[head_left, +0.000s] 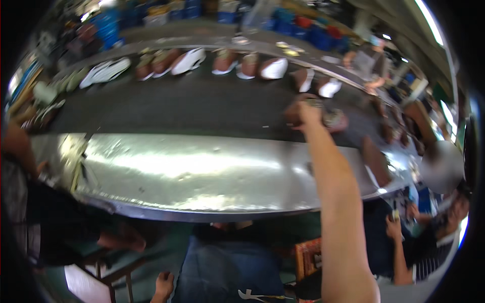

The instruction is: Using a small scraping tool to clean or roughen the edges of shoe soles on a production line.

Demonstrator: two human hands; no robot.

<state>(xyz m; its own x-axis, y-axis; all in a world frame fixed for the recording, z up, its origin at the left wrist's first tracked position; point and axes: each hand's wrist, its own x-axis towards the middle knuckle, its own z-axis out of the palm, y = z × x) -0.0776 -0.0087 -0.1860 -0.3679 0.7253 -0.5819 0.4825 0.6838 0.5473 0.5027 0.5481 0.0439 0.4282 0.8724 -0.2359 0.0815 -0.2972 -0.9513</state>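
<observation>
At two o'clock the right hand is closed on a brown shoe; at seven the left hand half-curls — its hold unclear. Blue bins stand near one — contents blurred.

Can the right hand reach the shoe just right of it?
Likely yes: the right hand is beside that shoe, with nothing visible between them, though it appears to touch another brown shoe.

Shoes rest on the belt — a ledge before it.
</observation>
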